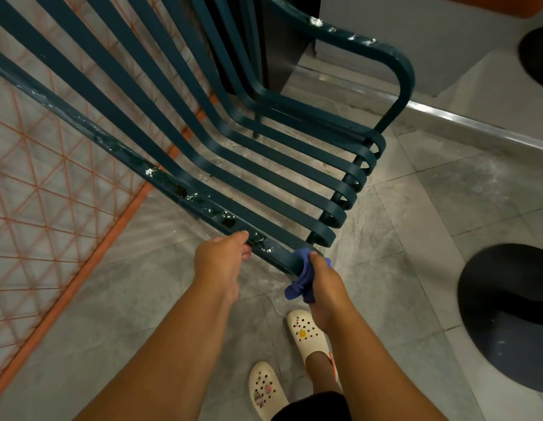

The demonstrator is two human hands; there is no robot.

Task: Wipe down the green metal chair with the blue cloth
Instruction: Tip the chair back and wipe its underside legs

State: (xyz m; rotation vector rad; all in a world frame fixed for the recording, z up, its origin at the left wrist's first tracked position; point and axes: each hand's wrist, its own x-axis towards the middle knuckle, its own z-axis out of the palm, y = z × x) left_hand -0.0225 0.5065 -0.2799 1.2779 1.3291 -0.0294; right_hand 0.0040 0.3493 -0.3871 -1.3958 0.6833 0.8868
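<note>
The dark green metal chair (pixel 264 165) with slatted back and seat fills the upper middle of the head view. Its near armrest bar (pixel 185 192) carries white specks and dark smears. My left hand (pixel 221 262) grips this bar near its front end. My right hand (pixel 322 278) holds the blue cloth (pixel 303 275) wrapped around the bar's front corner, with a bunch of cloth hanging below the fist. The far armrest (pixel 370 47) also shows white spots.
An orange wire-mesh panel (pixel 51 208) leans at the left, close to the chair. Two black round bases (pixel 513 317) lie on the grey tiled floor at the right. A metal floor strip (pixel 477 123) runs behind the chair. My feet in cream clogs (pixel 306 332) stand below my hands.
</note>
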